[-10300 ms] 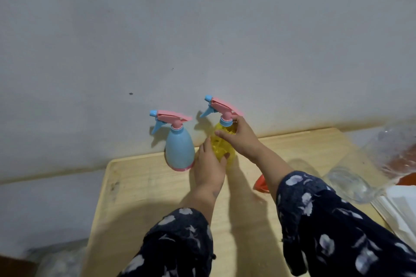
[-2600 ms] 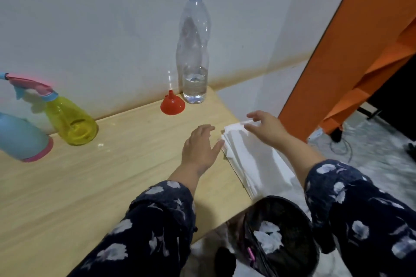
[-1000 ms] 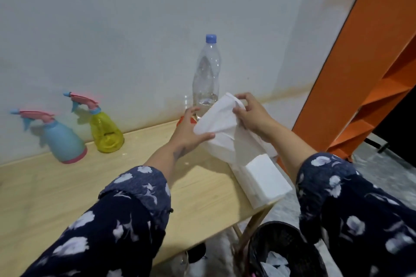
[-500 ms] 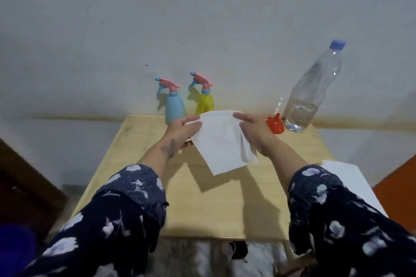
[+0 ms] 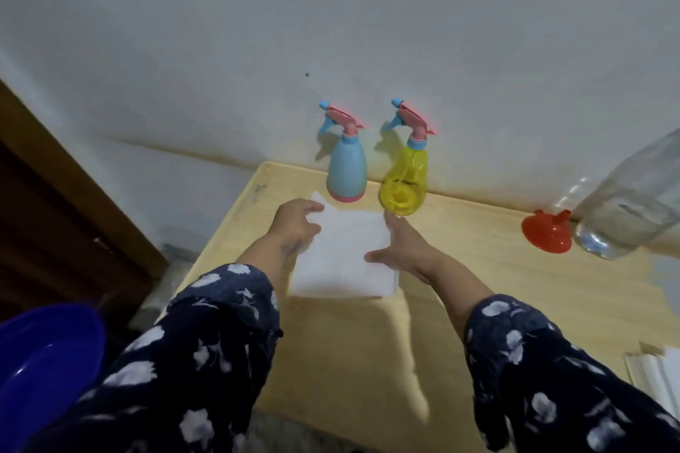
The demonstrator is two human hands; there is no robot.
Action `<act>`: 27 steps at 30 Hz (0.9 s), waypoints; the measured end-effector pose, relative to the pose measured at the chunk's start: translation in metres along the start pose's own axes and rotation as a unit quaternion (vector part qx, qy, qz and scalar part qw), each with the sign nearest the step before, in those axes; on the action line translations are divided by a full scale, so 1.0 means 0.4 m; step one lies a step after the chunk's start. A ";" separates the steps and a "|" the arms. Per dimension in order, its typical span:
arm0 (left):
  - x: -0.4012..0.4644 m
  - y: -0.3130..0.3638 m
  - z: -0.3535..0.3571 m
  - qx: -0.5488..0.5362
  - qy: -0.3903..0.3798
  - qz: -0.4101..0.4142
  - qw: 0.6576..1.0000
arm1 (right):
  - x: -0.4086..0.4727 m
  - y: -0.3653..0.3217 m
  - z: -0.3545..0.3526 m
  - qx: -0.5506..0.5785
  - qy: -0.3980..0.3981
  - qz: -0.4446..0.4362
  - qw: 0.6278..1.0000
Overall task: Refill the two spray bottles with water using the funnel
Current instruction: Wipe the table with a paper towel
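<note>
While hands (image 5: 401,250) flatten tissue (image 5: 346,257), bottles (image 5: 347,173) wait

Two spray bottles stand side by side at the tabletop's (image 5: 368,360) back edge near the left corner, one spray bottle (image 5: 347,167) left of the other (image 5: 404,180). A tissue (image 5: 346,257) lies flat just before them. The funnel (image 5: 547,232) sits along the back edge to the right, touching the water bottle (image 5: 633,210) beyond it.

Both arms wear loose dark navy sleeves printed with scattered white leaf-like flower shapes: the left sleeve (image 5: 206,335) and the right sleeve (image 5: 544,364) both end short of the bare wrists
</note>
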State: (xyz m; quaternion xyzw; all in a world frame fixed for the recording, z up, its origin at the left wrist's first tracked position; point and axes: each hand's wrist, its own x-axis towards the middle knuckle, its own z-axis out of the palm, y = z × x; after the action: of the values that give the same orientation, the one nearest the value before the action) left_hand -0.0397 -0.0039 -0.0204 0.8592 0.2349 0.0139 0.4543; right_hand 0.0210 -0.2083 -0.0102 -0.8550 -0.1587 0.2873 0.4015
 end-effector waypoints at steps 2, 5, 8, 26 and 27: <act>0.032 -0.024 0.002 0.050 -0.023 0.013 0.998 | 0.041 0.013 0.013 -0.051 -0.004 -0.004 0.999; 0.060 -0.044 0.001 0.135 -0.038 0.035 0.990 | 0.064 0.026 0.026 -0.087 0.008 0.003 0.996; 0.090 -0.058 -0.004 0.220 -0.062 0.069 0.971 | 0.079 0.034 0.043 -0.106 0.002 0.010 0.994; 0.070 -0.168 -0.002 0.439 -0.166 0.159 0.869 | 0.115 0.051 0.186 -0.443 0.059 0.006 0.895; 0.066 -0.172 -0.004 0.435 -0.168 0.162 0.870 | 0.108 0.053 0.195 -0.442 0.068 0.003 0.895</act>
State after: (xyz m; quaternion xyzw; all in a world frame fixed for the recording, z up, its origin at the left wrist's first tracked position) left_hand -0.0433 0.0410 -0.0787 0.9852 -0.0048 -0.1610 0.0588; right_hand 0.0077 -0.1534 -0.0824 -0.9622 -0.2391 0.1303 -0.0089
